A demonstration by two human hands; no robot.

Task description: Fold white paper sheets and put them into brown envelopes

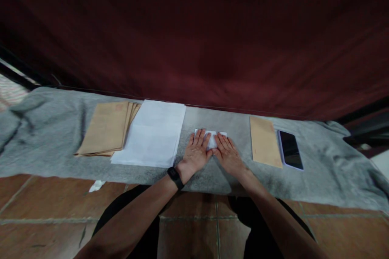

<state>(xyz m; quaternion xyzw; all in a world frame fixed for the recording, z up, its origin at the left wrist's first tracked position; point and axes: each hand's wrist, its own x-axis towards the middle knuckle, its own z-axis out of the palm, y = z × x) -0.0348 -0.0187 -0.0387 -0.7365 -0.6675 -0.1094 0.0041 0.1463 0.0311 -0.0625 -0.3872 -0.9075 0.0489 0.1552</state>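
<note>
A small folded piece of white paper (212,141) lies on the grey cloth in front of me, partly covered by both hands. My left hand (196,152) presses flat on its left part, fingers stretched out, with a dark band on the wrist. On its right part my right hand (227,154) lies flat too, fingers extended. The thumbs nearly meet at the paper's near edge. Left of my left hand is a stack of white sheets (153,131), and beyond that a pile of brown envelopes (105,125). To the right lies a single brown envelope (265,141).
A phone (291,149) with a light purple case rests beside the single envelope. Grey cloth (322,162) covers the narrow surface. A dark red curtain (194,40) hangs behind it. A crumpled white scrap (97,185) is on the tiled floor (54,202).
</note>
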